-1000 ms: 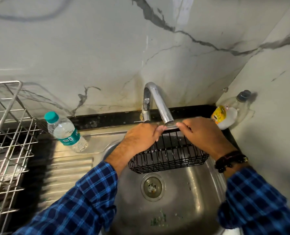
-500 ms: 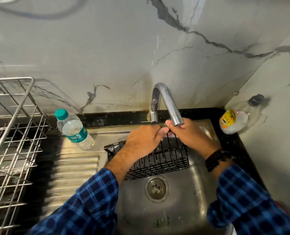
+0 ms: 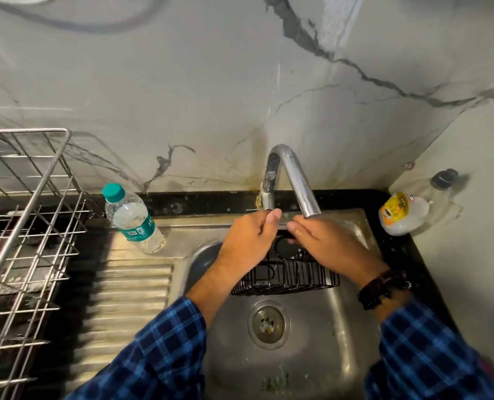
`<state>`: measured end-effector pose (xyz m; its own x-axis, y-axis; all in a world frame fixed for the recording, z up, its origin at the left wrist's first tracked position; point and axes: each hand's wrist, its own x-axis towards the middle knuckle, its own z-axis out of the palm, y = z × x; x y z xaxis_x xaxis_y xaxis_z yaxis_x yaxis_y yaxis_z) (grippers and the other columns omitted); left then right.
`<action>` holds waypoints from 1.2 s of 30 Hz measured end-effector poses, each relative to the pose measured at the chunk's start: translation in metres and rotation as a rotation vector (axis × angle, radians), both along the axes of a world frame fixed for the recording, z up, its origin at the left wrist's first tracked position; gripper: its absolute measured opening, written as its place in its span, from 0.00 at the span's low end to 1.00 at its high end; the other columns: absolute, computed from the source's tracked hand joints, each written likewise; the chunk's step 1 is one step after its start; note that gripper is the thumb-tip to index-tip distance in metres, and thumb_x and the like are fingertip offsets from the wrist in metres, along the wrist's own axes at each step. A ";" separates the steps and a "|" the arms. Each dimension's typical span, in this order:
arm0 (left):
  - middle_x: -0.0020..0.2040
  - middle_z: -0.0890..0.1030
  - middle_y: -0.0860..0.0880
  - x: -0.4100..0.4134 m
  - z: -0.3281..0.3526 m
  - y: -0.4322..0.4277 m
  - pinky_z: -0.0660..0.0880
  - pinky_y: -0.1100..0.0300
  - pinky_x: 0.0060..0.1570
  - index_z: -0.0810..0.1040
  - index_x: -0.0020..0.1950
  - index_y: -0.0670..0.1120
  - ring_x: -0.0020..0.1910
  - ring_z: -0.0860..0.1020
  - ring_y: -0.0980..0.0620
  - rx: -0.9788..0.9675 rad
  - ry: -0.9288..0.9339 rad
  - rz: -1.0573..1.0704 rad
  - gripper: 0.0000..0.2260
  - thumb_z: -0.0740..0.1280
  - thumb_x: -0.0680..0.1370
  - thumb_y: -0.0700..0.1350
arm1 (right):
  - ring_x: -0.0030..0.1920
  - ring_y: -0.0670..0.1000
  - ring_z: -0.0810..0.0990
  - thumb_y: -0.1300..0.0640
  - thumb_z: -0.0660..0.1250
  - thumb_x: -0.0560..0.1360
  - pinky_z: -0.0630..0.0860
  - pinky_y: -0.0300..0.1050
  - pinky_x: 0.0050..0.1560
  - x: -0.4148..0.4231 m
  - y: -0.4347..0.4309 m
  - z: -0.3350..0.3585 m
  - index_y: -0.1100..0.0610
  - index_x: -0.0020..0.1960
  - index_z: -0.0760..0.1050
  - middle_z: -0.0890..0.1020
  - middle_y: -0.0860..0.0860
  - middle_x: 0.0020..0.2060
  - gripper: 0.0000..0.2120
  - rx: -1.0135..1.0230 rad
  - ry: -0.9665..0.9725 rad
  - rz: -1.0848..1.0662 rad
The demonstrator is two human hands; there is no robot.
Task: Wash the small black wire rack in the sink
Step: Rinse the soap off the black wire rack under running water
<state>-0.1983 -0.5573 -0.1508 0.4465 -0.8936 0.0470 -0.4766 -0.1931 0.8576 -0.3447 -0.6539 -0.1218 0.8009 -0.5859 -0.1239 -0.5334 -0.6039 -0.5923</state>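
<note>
A silver wire dish drainer (image 3: 23, 226) is cut off by the left edge. Right of it, a clear plastic water bottle with a teal cap and teal label (image 3: 133, 220) stands on the steel deck beside the ribbed draining board (image 3: 130, 298).

Over the basin of the stainless steel sink (image 3: 341, 327), the left hand (image 3: 248, 241) grasps the small black wire rack (image 3: 286, 277), its fingers curled over the rack's far-left side and its thumb lying near the tap's base. The rack is held above the sink floor, just behind the round drain (image 3: 269, 323) and below the spout of the curved chrome tap (image 3: 295, 180). Its near wall is a row of thin upright black wires between two rails, with rounded corners, and a black loop shows between the hands.

The right hand (image 3: 329, 246), wet and wearing a dark beaded bracelet (image 3: 384, 287), clasps the rack's far-right side. The hands hide the rack's far rim, both ends and the fingertips. Whether water runs cannot be told.

Far right, a clear bottle with a yellow label and black cap (image 3: 398, 215) lies in the counter's corner.
</note>
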 end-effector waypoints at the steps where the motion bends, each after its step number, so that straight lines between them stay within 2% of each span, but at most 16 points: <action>1: 0.30 0.72 0.53 0.004 -0.002 0.003 0.68 0.57 0.33 0.74 0.38 0.46 0.29 0.71 0.54 -0.026 0.057 0.037 0.19 0.57 0.85 0.54 | 0.42 0.44 0.80 0.46 0.56 0.84 0.74 0.43 0.44 -0.004 -0.006 0.001 0.46 0.41 0.76 0.80 0.44 0.38 0.16 -0.020 0.023 -0.003; 4: 0.36 0.75 0.40 0.015 -0.018 0.011 0.76 0.47 0.41 0.75 0.43 0.41 0.36 0.76 0.43 -0.097 0.268 0.143 0.23 0.56 0.84 0.59 | 0.37 0.44 0.79 0.47 0.59 0.83 0.75 0.45 0.42 -0.021 -0.024 -0.005 0.52 0.39 0.77 0.80 0.47 0.33 0.18 0.000 -0.023 -0.049; 6: 0.39 0.77 0.35 0.015 -0.027 0.014 0.78 0.42 0.43 0.75 0.46 0.40 0.39 0.78 0.37 -0.087 0.283 0.111 0.27 0.56 0.82 0.63 | 0.32 0.41 0.77 0.51 0.60 0.83 0.71 0.38 0.36 -0.024 -0.025 -0.008 0.53 0.35 0.73 0.75 0.46 0.28 0.18 -0.016 -0.101 -0.064; 7: 0.36 0.77 0.38 0.014 -0.027 0.014 0.78 0.45 0.40 0.76 0.45 0.39 0.36 0.77 0.40 -0.060 0.220 0.067 0.26 0.56 0.83 0.62 | 0.32 0.38 0.76 0.53 0.61 0.83 0.68 0.33 0.33 -0.023 -0.022 -0.010 0.52 0.36 0.73 0.74 0.45 0.28 0.17 0.001 -0.134 -0.104; 9: 0.31 0.75 0.50 0.010 -0.017 0.009 0.73 0.55 0.36 0.78 0.43 0.42 0.30 0.73 0.52 0.048 -0.016 -0.071 0.24 0.55 0.84 0.58 | 0.32 0.36 0.76 0.55 0.60 0.84 0.67 0.31 0.31 -0.016 -0.017 -0.011 0.54 0.39 0.75 0.74 0.45 0.29 0.15 0.024 -0.161 -0.183; 11: 0.33 0.76 0.56 0.002 -0.003 0.000 0.75 0.57 0.38 0.79 0.43 0.50 0.31 0.75 0.57 0.119 -0.279 -0.236 0.20 0.53 0.85 0.57 | 0.32 0.41 0.77 0.53 0.60 0.84 0.68 0.35 0.31 -0.007 -0.013 -0.013 0.52 0.38 0.76 0.76 0.46 0.29 0.16 0.018 -0.124 -0.147; 13: 0.35 0.78 0.56 -0.004 0.001 -0.007 0.77 0.56 0.40 0.75 0.40 0.55 0.34 0.78 0.57 0.098 -0.358 -0.295 0.18 0.53 0.85 0.56 | 0.33 0.43 0.77 0.54 0.59 0.84 0.72 0.41 0.34 0.002 -0.010 -0.011 0.51 0.40 0.77 0.79 0.48 0.32 0.16 0.052 -0.140 -0.132; 16: 0.31 0.75 0.58 0.001 -0.007 -0.005 0.70 0.60 0.35 0.73 0.36 0.56 0.31 0.75 0.62 0.011 -0.211 -0.249 0.18 0.55 0.85 0.56 | 0.38 0.42 0.78 0.56 0.57 0.84 0.73 0.36 0.40 -0.001 -0.016 -0.013 0.53 0.47 0.77 0.79 0.46 0.37 0.12 0.286 -0.327 -0.208; 18: 0.31 0.75 0.57 0.009 -0.014 0.005 0.71 0.58 0.35 0.72 0.35 0.54 0.30 0.75 0.61 -0.039 -0.024 -0.152 0.19 0.56 0.84 0.56 | 0.45 0.46 0.81 0.51 0.58 0.84 0.75 0.41 0.46 -0.011 -0.024 -0.023 0.51 0.51 0.78 0.82 0.49 0.41 0.11 0.288 -0.278 -0.220; 20: 0.32 0.75 0.54 0.016 -0.021 0.017 0.73 0.52 0.37 0.72 0.34 0.51 0.31 0.74 0.53 -0.068 0.198 -0.049 0.21 0.55 0.84 0.58 | 0.45 0.45 0.80 0.48 0.58 0.84 0.74 0.44 0.48 -0.023 -0.028 -0.036 0.49 0.49 0.78 0.82 0.48 0.42 0.11 0.251 -0.206 -0.231; 24: 0.31 0.75 0.55 0.015 -0.010 0.023 0.69 0.62 0.34 0.76 0.39 0.48 0.30 0.72 0.58 -0.056 0.368 -0.054 0.21 0.54 0.85 0.56 | 0.44 0.38 0.78 0.48 0.56 0.84 0.71 0.39 0.45 -0.021 -0.017 -0.034 0.46 0.45 0.75 0.81 0.46 0.41 0.13 0.185 -0.144 -0.180; 25: 0.33 0.77 0.55 0.015 -0.001 0.019 0.71 0.64 0.35 0.78 0.41 0.49 0.31 0.75 0.59 -0.040 0.325 -0.084 0.20 0.54 0.85 0.55 | 0.42 0.38 0.77 0.48 0.56 0.84 0.70 0.39 0.43 -0.017 -0.013 -0.029 0.45 0.43 0.74 0.80 0.45 0.40 0.13 0.160 -0.116 -0.158; 28: 0.36 0.80 0.56 0.021 0.012 0.004 0.72 0.64 0.34 0.78 0.43 0.54 0.32 0.78 0.58 0.118 -0.132 -0.215 0.16 0.57 0.84 0.57 | 0.40 0.47 0.77 0.49 0.56 0.85 0.73 0.47 0.43 -0.006 -0.008 -0.021 0.45 0.38 0.70 0.78 0.47 0.37 0.16 0.013 -0.009 -0.069; 30: 0.35 0.80 0.58 0.023 0.013 -0.001 0.76 0.61 0.37 0.78 0.41 0.55 0.32 0.79 0.60 0.245 -0.361 -0.321 0.18 0.56 0.82 0.61 | 0.38 0.48 0.76 0.47 0.56 0.84 0.70 0.48 0.38 -0.002 -0.006 -0.021 0.47 0.40 0.71 0.77 0.47 0.35 0.15 -0.152 0.030 0.020; 33: 0.33 0.78 0.58 0.032 -0.001 0.009 0.77 0.61 0.38 0.73 0.38 0.56 0.30 0.76 0.63 0.193 -0.377 -0.414 0.17 0.55 0.82 0.61 | 0.36 0.40 0.71 0.46 0.54 0.83 0.61 0.37 0.37 -0.006 -0.010 -0.019 0.45 0.43 0.72 0.74 0.42 0.34 0.14 -0.293 0.037 0.102; 36: 0.29 0.76 0.55 0.050 -0.023 0.031 0.71 0.65 0.33 0.75 0.36 0.52 0.28 0.75 0.60 0.082 -0.252 -0.330 0.19 0.58 0.84 0.56 | 0.35 0.46 0.72 0.40 0.47 0.82 0.62 0.42 0.39 -0.029 -0.037 -0.017 0.47 0.41 0.75 0.77 0.45 0.34 0.23 -0.447 0.068 0.019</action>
<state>-0.1487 -0.5260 -0.1734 0.1195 -0.9920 0.0411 -0.7171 -0.0576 0.6945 -0.3735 -0.6905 -0.1391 0.8110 -0.5788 0.0853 -0.5481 -0.8026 -0.2355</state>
